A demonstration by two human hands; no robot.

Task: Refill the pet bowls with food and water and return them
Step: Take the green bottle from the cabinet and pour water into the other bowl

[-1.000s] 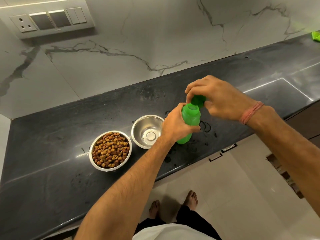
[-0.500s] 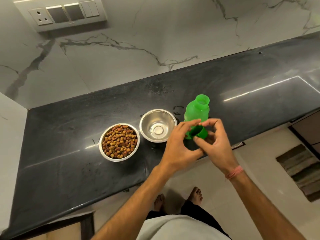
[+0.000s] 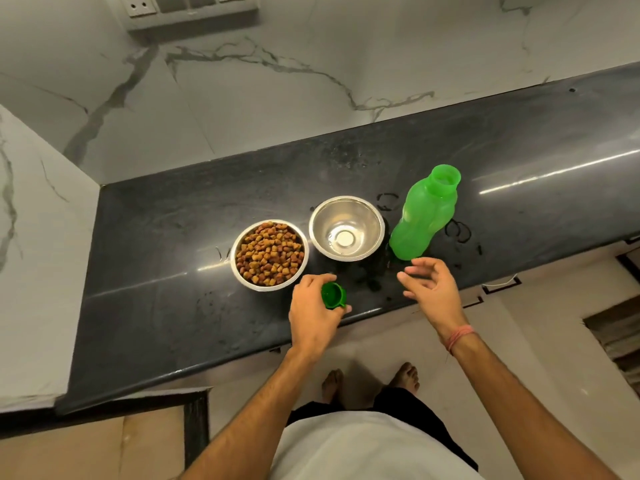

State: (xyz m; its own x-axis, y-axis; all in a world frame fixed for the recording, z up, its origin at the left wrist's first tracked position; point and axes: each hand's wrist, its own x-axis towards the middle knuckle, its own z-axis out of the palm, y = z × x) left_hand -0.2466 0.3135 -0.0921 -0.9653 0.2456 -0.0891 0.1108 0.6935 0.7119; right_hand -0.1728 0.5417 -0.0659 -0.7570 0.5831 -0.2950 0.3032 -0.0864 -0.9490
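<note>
Two steel bowls stand side by side on the black counter [image 3: 173, 271]. The left bowl [image 3: 269, 255] is full of brown kibble. The right bowl [image 3: 346, 228] holds nothing visible. Just right of it a green bottle [image 3: 422, 216] stands upright with its mouth uncapped. My left hand [image 3: 313, 317] holds the green cap [image 3: 333, 295] low over the counter's front, below the two bowls. My right hand [image 3: 429, 285] hovers with loosely bent fingers just below the bottle's base, holding nothing.
Dark wet marks dot the counter around the bottle and in front of the right bowl. A marble wall rises behind, with a switch panel [image 3: 190, 8] at top left. The counter's front edge runs under my wrists, above the tiled floor and my bare feet.
The cap passed from both hands into my left hand, which moved left and down toward the counter. My right hand let go and drew aside. The bottle stands free.
</note>
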